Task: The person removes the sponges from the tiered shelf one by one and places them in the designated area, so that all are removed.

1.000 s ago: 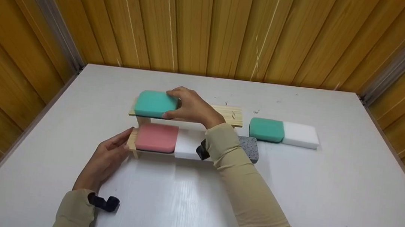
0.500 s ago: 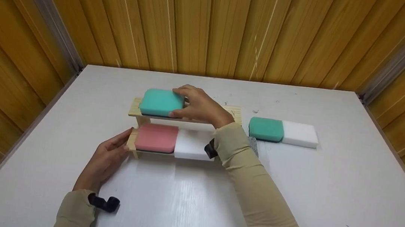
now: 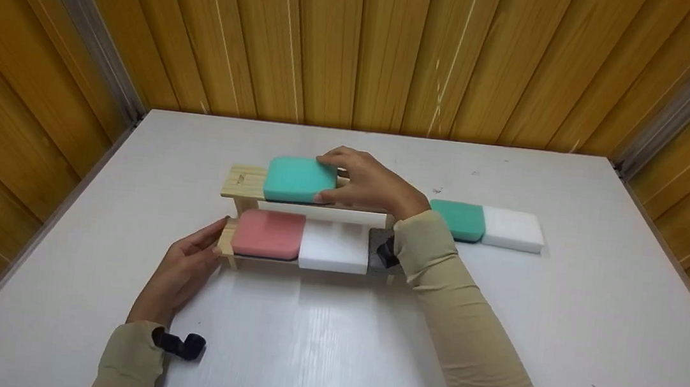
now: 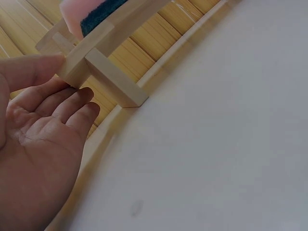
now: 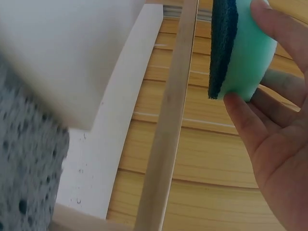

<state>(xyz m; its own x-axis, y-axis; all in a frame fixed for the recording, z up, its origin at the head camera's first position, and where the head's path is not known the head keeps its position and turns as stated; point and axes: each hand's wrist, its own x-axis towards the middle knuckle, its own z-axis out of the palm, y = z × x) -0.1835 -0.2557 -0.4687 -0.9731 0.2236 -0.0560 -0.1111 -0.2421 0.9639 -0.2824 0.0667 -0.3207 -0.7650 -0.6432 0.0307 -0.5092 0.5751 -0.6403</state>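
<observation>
In the head view, a two-tier wooden rack (image 3: 243, 183) stands mid-table. My right hand (image 3: 375, 184) grips a turquoise sponge (image 3: 298, 180) by its right end, thumb at the front and fingers behind. The sponge lies flat, close over the upper tier. Its dark scouring side (image 5: 222, 48) faces the shelf board in the right wrist view. My left hand (image 3: 183, 266) pinches the left end of the lower tier; the left wrist view shows the thumb (image 4: 33, 70) against the wood. On that tier sit a pink sponge (image 3: 268, 235), a white sponge (image 3: 334, 247) and a grey speckled sponge (image 5: 29, 154).
Right of the rack, a green sponge (image 3: 461, 220) and another white block (image 3: 513, 229) lie side by side on the white table (image 3: 560, 344). My right forearm (image 3: 472, 322) partly covers the grey sponge. A wood-patterned wall (image 3: 392, 51) borders the table's back.
My right hand has carried the turquoise sponge rightward along the upper tier, baring the tier's left end. My left hand has kept its hold on the rack.
</observation>
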